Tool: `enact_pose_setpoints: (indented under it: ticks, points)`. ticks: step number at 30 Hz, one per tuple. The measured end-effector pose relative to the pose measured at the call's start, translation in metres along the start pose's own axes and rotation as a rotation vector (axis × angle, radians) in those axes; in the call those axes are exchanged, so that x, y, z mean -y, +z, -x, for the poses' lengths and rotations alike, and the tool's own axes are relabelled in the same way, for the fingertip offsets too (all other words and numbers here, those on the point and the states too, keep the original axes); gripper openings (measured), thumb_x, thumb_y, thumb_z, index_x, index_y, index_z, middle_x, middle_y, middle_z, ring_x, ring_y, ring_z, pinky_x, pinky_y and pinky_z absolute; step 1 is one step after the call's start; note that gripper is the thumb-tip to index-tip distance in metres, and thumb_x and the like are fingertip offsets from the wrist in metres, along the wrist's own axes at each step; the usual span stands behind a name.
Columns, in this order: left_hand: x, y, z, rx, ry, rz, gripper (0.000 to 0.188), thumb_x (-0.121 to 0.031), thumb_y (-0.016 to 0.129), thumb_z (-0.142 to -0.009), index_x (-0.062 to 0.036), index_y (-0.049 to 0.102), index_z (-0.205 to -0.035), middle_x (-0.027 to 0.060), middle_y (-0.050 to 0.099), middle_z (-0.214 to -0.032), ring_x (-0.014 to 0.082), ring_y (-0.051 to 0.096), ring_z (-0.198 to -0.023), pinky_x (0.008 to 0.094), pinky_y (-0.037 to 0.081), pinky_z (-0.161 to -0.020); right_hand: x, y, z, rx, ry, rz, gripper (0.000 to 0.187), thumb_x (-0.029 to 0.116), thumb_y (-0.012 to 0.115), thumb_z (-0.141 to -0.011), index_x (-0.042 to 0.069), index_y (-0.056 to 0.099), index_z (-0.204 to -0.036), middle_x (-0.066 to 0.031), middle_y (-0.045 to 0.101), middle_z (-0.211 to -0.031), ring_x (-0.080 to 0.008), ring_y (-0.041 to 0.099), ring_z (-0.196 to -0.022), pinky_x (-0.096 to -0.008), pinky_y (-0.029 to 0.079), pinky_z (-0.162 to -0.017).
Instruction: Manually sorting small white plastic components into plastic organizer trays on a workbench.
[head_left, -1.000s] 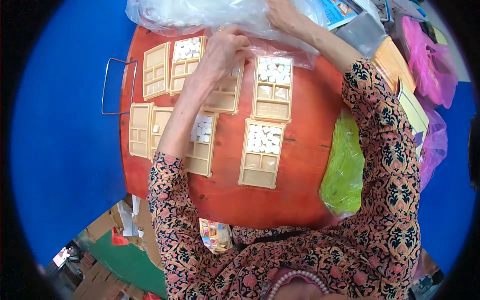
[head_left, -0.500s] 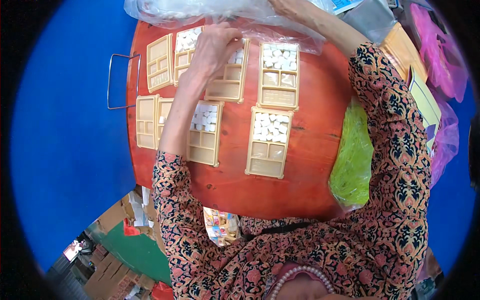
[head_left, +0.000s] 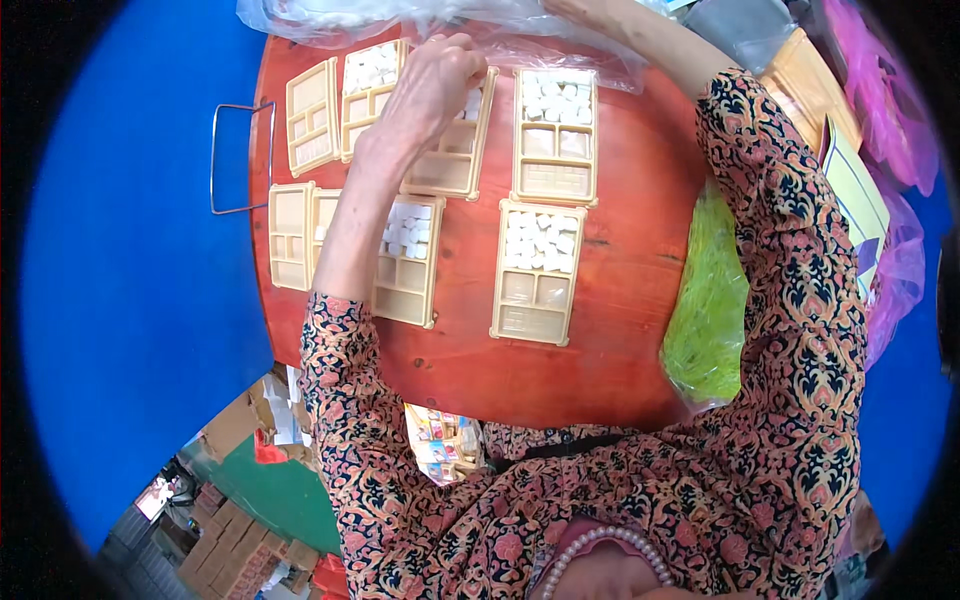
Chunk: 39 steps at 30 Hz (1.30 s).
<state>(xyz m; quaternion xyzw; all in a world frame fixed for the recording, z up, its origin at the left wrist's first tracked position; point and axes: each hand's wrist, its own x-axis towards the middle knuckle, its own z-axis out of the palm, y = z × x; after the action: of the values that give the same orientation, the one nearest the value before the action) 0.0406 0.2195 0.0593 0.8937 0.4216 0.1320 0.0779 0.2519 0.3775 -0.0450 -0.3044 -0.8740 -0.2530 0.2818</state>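
Observation:
My left hand (head_left: 432, 85) is over the back row of beige divided trays, with curled fingers. It hides part of a tray (head_left: 443, 173) whose large section holds small white pieces. Whatever is in those fingers, if anything, is hidden. My right hand (head_left: 562, 6) reaches to the top edge beside a clear plastic bag (head_left: 340, 22); its fingers are out of sight. Another tray (head_left: 555, 180) with white pieces (head_left: 557, 97) lies to the right. In front are two more filled trays (head_left: 533, 318) (head_left: 403, 305).
At the left, two trays (head_left: 313, 120) (head_left: 290, 235) show no white pieces. A bag of green material (head_left: 708, 310) lies at the right of the red table (head_left: 625, 290). A wire handle (head_left: 214, 160) juts from the left edge. Pink plastic (head_left: 880, 100) and stacked beige trays (head_left: 815, 85) are back right.
The view has shifted slightly, so the trays and table appear a little higher. My left hand stays curled above the back row; my right arm keeps reaching to the bag.

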Motion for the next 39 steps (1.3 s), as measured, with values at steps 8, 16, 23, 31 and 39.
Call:
enact_pose_setpoints:
  ticks: [8,16,23,31,39]
  points:
    - [-0.004,0.003,0.021,-0.262,0.014,0.131,0.015,0.005,0.053,-0.072,0.0045,0.062,-0.085,0.0160,0.058,-0.082,0.0337,0.057,-0.085,0.0404,0.047,-0.076,0.001,-0.002,0.001,0.024,0.165,-0.507,0.041,0.013,0.053,-0.075,-0.012,0.052,-0.107,-0.0299,0.046,-0.116,-0.0408,0.047,-0.103,-0.0438,0.042,-0.084]
    - [-0.014,0.033,0.066,-0.236,0.161,-0.034,0.018,-0.016,0.064,-0.074,-0.0001,0.057,-0.075,0.0126,0.055,-0.086,0.0293,0.055,-0.091,0.0414,0.044,-0.080,-0.037,0.003,0.002,0.003,0.374,-0.425,0.018,0.014,0.054,-0.078,0.001,0.058,-0.091,-0.0159,0.054,-0.084,-0.0270,0.050,-0.072,-0.0369,0.042,-0.064]
    - [-0.014,0.022,0.100,-0.197,0.009,-0.092,0.022,-0.021,0.066,-0.074,-0.0015,0.059,-0.080,0.0149,0.058,-0.091,0.0317,0.057,-0.094,0.0424,0.044,-0.082,0.043,-0.064,-0.052,0.305,0.976,-0.985,0.018,0.017,0.055,-0.081,0.001,0.059,-0.074,-0.0064,0.053,-0.054,-0.0158,0.046,-0.046,-0.0314,0.038,-0.042]
    - [-0.037,-0.010,0.112,-0.347,0.077,-0.154,0.019,-0.014,0.065,-0.075,0.0013,0.057,-0.084,0.0171,0.054,-0.104,0.0323,0.051,-0.108,0.0458,0.040,-0.089,-0.015,-0.030,-0.012,0.336,0.461,-1.202,0.011,0.015,0.057,-0.081,0.004,0.057,-0.083,-0.0053,0.050,-0.061,-0.0171,0.049,-0.053,-0.0335,0.039,-0.044]
    - [-0.026,-0.056,0.201,-0.277,-0.308,-0.027,0.019,-0.011,0.062,-0.080,0.0031,0.059,-0.093,0.0216,0.050,-0.120,0.0389,0.042,-0.119,0.0463,0.036,-0.098,0.010,-0.082,-0.048,0.358,1.380,-1.702,0.011,0.015,0.055,-0.087,0.006,0.058,-0.091,-0.0042,0.055,-0.071,-0.0154,0.056,-0.055,-0.0236,0.040,-0.040]
